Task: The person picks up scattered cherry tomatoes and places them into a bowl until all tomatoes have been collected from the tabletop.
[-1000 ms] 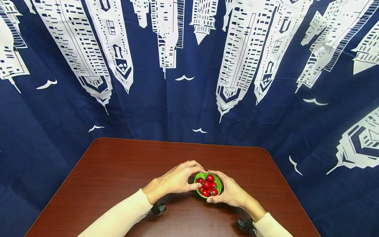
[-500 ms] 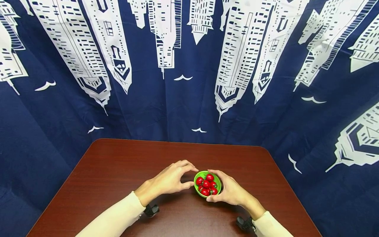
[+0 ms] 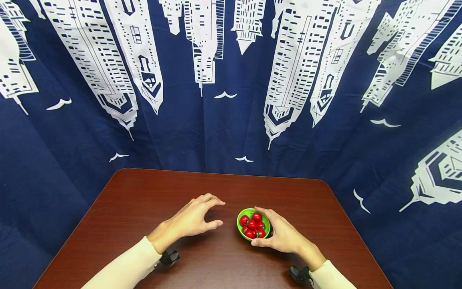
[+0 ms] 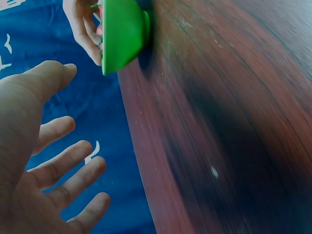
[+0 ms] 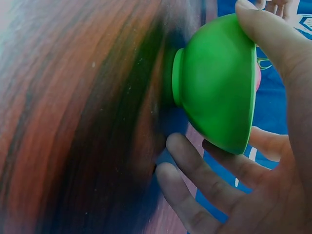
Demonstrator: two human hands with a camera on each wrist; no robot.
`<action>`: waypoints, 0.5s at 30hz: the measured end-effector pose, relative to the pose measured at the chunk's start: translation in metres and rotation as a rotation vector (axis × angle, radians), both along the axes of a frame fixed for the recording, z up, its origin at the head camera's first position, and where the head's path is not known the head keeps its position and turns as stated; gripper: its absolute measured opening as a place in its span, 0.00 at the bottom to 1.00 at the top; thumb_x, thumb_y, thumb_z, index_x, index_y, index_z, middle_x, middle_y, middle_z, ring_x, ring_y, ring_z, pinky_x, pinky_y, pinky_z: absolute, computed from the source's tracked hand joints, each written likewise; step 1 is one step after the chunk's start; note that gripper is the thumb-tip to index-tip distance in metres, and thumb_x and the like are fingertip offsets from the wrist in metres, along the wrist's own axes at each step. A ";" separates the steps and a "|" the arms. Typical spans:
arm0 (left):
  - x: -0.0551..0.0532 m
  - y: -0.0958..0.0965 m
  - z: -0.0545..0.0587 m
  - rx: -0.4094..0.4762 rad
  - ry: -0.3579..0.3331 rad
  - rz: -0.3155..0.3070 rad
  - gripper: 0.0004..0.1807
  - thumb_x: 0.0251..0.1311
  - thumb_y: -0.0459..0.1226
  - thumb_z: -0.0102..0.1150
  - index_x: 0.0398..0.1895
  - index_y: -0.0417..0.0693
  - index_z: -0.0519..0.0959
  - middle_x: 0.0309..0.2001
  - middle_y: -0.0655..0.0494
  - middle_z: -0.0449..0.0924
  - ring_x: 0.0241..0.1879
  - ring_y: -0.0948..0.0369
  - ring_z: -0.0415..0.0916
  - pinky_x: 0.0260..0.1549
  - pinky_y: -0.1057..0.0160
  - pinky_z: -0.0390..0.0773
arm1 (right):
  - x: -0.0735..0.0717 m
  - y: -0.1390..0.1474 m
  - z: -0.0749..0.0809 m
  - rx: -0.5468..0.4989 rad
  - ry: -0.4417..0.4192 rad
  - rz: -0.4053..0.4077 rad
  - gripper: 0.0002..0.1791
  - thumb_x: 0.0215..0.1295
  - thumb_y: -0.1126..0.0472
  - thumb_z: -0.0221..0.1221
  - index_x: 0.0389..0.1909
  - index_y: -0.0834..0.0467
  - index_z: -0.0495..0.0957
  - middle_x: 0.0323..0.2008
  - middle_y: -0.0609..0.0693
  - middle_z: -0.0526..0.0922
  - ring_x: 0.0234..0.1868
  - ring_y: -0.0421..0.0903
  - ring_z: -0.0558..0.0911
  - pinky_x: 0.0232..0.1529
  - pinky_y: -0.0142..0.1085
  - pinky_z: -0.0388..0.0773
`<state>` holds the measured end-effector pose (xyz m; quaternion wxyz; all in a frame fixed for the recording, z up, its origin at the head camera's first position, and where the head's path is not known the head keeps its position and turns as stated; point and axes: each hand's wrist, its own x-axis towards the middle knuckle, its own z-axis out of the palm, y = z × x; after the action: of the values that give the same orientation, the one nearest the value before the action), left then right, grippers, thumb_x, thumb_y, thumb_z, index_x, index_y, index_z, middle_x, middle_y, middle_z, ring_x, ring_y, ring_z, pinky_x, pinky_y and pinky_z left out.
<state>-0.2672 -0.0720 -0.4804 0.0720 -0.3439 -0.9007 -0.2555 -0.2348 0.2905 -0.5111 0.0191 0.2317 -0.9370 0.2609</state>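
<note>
A green bowl (image 3: 247,212) stands upright on the table, right of the middle in the head view. Several small red tomatoes (image 3: 252,224) with green stems lie inside it. My right hand (image 3: 283,233) holds the bowl by its right side, thumb at the near rim and fingers at the far rim. The right wrist view shows the green bowl (image 5: 214,83) between thumb and index finger, other fingers spread below. My left hand (image 3: 195,216) is apart from the bowl on its left, fingers extended and holding nothing.
The brown wooden table (image 3: 144,192) has rounded back corners. Behind it hangs a dark blue curtain (image 3: 223,128) printed with white upside-down buildings and birds. Each wrist wears a small black device, one below the left sleeve (image 3: 124,261).
My left hand has drawn away to the left from above the bowl, leaving a gap. My right hand and the bowl with the tomatoes stay in place.
</note>
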 end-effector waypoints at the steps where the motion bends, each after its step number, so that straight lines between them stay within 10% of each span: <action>1: 0.001 -0.003 0.000 -0.001 0.000 0.011 0.33 0.71 0.53 0.82 0.76 0.61 0.85 0.71 0.59 0.86 0.70 0.53 0.87 0.70 0.37 0.83 | 0.001 0.000 0.000 0.007 0.003 -0.007 0.64 0.58 0.29 0.85 0.89 0.53 0.70 0.70 0.47 0.86 0.69 0.52 0.89 0.69 0.55 0.89; 15: 0.002 -0.051 -0.016 0.000 0.030 0.187 0.33 0.71 0.56 0.82 0.76 0.62 0.86 0.71 0.58 0.86 0.72 0.48 0.84 0.68 0.32 0.83 | 0.007 0.010 0.000 0.000 0.073 -0.119 0.50 0.72 0.26 0.73 0.90 0.33 0.68 0.74 0.43 0.82 0.61 0.47 0.91 0.51 0.52 0.89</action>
<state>-0.2651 -0.1231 -0.4966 0.1090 -0.2623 -0.9277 -0.2424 -0.2278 0.3006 -0.5106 0.0687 0.1851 -0.9478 0.2505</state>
